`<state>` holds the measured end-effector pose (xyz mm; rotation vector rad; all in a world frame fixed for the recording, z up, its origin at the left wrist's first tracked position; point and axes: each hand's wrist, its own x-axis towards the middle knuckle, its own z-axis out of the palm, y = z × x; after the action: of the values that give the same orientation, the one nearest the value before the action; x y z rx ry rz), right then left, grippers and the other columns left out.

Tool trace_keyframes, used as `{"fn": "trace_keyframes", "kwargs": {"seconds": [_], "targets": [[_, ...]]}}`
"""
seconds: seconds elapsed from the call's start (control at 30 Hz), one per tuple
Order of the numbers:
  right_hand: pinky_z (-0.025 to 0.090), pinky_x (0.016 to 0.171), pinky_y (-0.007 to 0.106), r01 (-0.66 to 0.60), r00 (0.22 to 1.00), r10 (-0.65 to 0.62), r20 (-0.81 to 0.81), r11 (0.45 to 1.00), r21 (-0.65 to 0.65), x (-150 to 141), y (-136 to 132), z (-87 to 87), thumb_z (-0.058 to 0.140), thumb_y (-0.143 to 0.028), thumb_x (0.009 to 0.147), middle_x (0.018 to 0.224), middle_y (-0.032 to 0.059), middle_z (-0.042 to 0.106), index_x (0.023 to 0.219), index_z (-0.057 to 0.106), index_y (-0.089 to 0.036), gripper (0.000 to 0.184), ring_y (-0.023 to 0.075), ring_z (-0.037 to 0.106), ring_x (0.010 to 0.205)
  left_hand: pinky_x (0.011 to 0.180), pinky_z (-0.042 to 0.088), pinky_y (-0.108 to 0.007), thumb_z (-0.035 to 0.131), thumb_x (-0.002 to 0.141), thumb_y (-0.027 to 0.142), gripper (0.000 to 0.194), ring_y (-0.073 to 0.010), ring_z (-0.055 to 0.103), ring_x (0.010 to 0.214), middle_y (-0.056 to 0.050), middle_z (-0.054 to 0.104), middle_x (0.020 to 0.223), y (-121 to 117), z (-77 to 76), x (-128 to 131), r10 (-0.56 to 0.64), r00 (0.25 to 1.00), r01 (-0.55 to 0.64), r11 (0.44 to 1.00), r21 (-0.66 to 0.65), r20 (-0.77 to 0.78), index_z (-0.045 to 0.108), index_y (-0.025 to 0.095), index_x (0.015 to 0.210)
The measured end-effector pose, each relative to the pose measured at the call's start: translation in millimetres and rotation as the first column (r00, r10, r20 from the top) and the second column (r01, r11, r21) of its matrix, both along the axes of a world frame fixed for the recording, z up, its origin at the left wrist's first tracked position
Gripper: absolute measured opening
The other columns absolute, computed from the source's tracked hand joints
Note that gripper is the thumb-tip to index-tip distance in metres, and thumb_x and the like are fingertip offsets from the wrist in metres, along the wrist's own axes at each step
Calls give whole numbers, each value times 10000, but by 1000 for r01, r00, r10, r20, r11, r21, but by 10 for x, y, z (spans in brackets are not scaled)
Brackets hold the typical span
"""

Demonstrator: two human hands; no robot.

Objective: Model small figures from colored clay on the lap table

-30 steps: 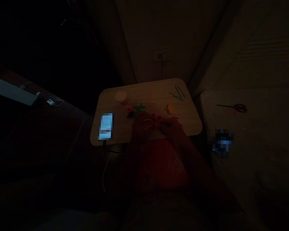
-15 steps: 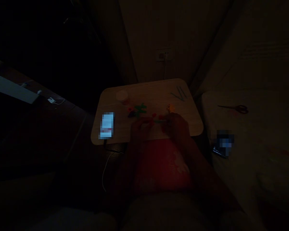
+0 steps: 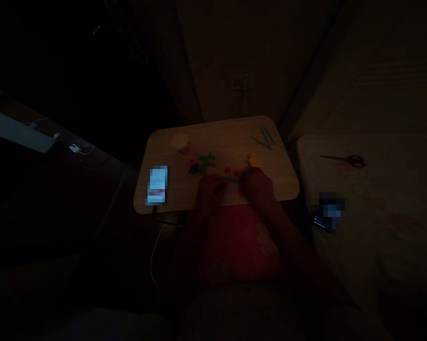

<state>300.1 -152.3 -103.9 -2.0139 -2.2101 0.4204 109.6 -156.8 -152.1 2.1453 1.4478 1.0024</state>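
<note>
A thin green stick (image 3: 231,179) spans the gap between my two hands near the table's front edge. My left hand (image 3: 211,192) is closed at its left end, and my right hand (image 3: 258,185) pinches the right end. Just beyond the stick lie small red pieces (image 3: 228,169). Several green pieces (image 3: 206,159) rest past my left hand, beside a pinkish-red piece (image 3: 193,161) and a dark lump (image 3: 194,168). Behind my right hand sits an orange-yellow lump (image 3: 251,160). The light is very dim, so fingertip detail is hard to make out.
On the wooden table (image 3: 220,135) stand a lidded tub (image 3: 181,142), a lit phone (image 3: 157,185) with a cable, and thin bluish-green sticks (image 3: 265,137). Scissors (image 3: 355,161) and a blurred dark object (image 3: 329,213) lie on the pale surface at right. A wall socket (image 3: 241,81) is behind.
My hands were close together over the red pieces; they have since moved apart, and the green stick shows between them. The right hand went slightly right. The table items stay put.
</note>
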Motion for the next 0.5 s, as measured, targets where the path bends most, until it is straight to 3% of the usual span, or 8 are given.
{"fn": "trace_keyframes", "kwargs": {"seconds": [0.13, 0.3, 0.5], "targets": [[519, 863, 320, -14, 998, 15, 63, 1000, -20, -7, 14, 22, 432, -281, 1057, 1251, 179, 671, 1176, 731, -179, 337, 273, 650, 1137, 1046, 491, -471, 712, 915, 207, 130, -252, 685, 1067, -44, 789, 1048, -16, 9, -4, -35, 996, 32, 999, -33, -80, 787, 245, 1015], [530, 835, 337, -62, 994, 63, 90, 998, -17, 10, 52, -20, 434, -232, 1047, 1237, 210, 675, 1161, 733, -138, 333, 297, 658, 1125, 1018, 498, -448, 759, 880, 230, 235, -250, 693, 1028, -56, 787, 1068, 3, -27, -13, 11, 999, -14, 998, -64, -50, 765, 239, 1116], [513, 767, 351, -145, 985, 140, 99, 988, 46, 15, 76, -69, 462, -197, 1029, 1161, 235, 702, 1132, 740, -115, 308, 316, 666, 1077, 999, 498, -458, 798, 835, 225, 82, -261, 690, 1000, -54, 777, 978, 44, -33, -31, 11, 1000, -10, 998, -63, 23, 768, 219, 911]]}}
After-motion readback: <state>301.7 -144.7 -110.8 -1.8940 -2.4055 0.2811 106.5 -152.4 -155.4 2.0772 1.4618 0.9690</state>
